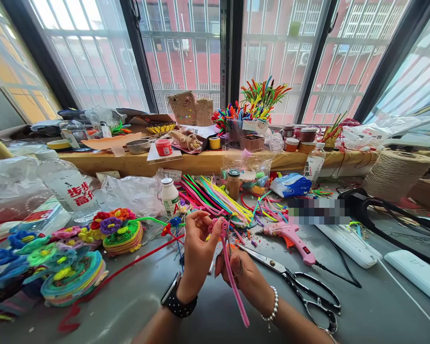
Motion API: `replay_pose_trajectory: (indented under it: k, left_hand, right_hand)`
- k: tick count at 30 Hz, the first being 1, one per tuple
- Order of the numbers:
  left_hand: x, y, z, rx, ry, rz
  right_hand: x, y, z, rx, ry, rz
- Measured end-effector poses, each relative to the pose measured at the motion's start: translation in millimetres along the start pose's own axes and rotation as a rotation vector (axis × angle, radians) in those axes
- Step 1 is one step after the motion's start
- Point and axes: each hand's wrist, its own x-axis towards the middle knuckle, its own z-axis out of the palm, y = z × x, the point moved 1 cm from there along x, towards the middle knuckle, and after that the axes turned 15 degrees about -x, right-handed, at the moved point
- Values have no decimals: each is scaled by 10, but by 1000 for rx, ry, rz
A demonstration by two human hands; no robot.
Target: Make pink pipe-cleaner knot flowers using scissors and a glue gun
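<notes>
My left hand, with a dark watch at the wrist, pinches a pink pipe cleaner flower between thumb and fingers. From the flower a long pink pipe cleaner stem hangs down across my right hand. My right hand is closed just below the flower, around small metal scissors. One ring of their handle shows at the fingers; the blades are mostly hidden behind the stem. Left of my hands are small red and blue pipe cleaner flowers on thin stems.
Large black-handled scissors and a pink glue gun lie to the right. Loose pipe cleaners spread behind my hands. Finished coiled flower pieces and a water bottle stand left. A white power strip lies farther right.
</notes>
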Motion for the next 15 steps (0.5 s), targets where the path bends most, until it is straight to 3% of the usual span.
replay_pose_trajectory:
  k: [5,15]
  left_hand:
    - [-2,6,0,-13,0,-4]
    - [-7,34,-15,-44,40,-17]
  right_hand:
    - [-4,-25,10,16,2,-24]
    - [14,-75,-48,-310,82,-11]
